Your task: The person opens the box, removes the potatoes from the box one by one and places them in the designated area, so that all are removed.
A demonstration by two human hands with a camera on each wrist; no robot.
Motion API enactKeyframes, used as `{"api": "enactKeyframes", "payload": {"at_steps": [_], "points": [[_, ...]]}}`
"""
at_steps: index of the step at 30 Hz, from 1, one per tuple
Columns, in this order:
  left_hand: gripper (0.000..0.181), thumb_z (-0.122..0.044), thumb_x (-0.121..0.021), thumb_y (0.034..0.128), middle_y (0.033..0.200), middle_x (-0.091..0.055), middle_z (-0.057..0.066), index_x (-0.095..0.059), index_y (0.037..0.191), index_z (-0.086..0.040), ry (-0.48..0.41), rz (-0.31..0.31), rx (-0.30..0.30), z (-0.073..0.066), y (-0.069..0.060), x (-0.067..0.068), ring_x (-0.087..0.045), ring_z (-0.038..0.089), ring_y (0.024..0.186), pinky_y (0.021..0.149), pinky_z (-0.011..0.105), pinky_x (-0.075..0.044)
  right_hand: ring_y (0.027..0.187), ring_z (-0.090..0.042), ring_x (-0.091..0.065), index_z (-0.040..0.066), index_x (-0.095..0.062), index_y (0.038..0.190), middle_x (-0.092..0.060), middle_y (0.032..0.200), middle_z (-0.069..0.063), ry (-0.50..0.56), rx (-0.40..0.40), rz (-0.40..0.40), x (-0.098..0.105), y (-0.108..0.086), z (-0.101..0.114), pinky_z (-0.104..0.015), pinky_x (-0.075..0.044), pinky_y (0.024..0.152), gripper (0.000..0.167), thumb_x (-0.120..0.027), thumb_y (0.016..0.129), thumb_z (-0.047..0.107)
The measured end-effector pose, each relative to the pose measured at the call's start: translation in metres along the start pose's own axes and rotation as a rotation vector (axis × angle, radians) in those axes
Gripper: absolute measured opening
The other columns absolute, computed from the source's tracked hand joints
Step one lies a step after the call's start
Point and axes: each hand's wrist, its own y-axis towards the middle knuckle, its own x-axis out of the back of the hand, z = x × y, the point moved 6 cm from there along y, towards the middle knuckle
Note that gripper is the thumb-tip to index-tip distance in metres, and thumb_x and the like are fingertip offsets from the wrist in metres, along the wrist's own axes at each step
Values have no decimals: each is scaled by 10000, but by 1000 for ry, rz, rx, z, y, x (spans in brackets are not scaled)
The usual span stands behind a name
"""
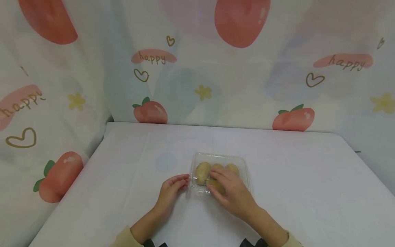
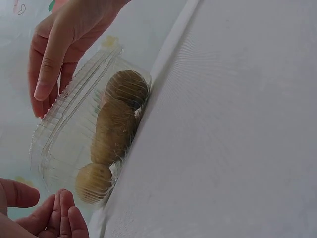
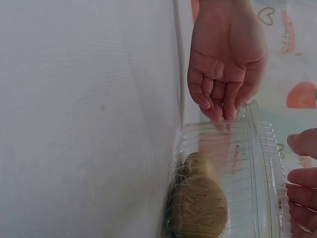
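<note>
A clear plastic box [image 1: 220, 157] with ribbed walls stands on the table and holds several potatoes [image 1: 203, 173], seen as brown lumps at its bottom in the left wrist view. My left hand [image 1: 172, 190] is at the box's left side, its fingers loosely bent with the tips by the wall. Over the box is my right hand [image 1: 232, 193], its fingers spread and pointing down near the top rim. The left wrist view shows that right hand [image 2: 59, 54] beside the ridged rim, with nothing in its grasp. Whether its fingertips touch the rim cannot be told.
A white cloth [image 1: 293, 178] covers the table. Behind it and along the left side hangs a curtain [image 1: 191, 68] printed with fruit, hearts and flowers. The table's back edge runs along the curtain's foot.
</note>
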Motion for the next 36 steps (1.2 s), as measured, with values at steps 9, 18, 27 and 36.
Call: {"api": "enactKeyframes", "payload": {"at_steps": [9,18,27,36], "points": [[294,-53,-508,890,949,-648,64,-568,1111,131,-37,21,52,4,-1,-2,-575,112,829,770,227,-491,966,-251,-579,-25,-638,1030,-619,1042,-112,-28,31,-17,-4,2,7,-360,-495,810,351,-618,871,288],[315,-70,-566,864,1008,-646,68,-572,1122,109,-104,46,101,5,-3,-2,-585,120,858,807,255,-486,980,-242,-582,-35,-652,986,-625,1046,-119,-41,36,0,-13,3,11,-329,-494,826,329,-686,809,240],[328,-78,-619,834,994,-657,50,-591,1110,98,-127,52,115,7,-5,-2,-588,125,864,798,258,-483,994,-284,-572,-55,-649,984,-623,1050,-147,-54,66,10,-21,2,14,-363,-467,877,338,-704,791,217],[327,-69,-606,839,990,-645,49,-577,1119,97,-109,68,123,7,-5,-3,-580,131,861,784,250,-483,1017,-302,-566,-57,-644,1008,-622,1076,-164,-116,101,39,-29,3,17,-374,-446,913,430,-787,683,186]]}}
